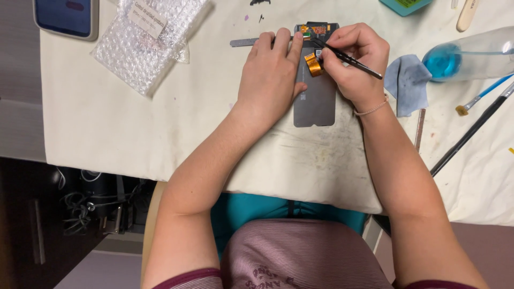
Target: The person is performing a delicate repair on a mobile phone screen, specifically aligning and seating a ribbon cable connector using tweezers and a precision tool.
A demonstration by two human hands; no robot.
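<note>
The phone screen panel (pixel 316 104) lies face down on the counter (pixel 134 134), long axis running away from the person. The left hand (pixel 270 75) lies flat on its left edge, fingers together. The right hand (pixel 356 61), fingers clamped on tweezers (pixel 348 58), touches the orange ribbon cable (pixel 314 64) further up.

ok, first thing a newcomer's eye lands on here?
The two hands at top centre: the left hand pressing down a grey phone screen panel, the right hand working a thin black tool at the orange flex cable. Next, the blue-liquid bottle lying at far right and the bubble wrap at upper left.
</note>
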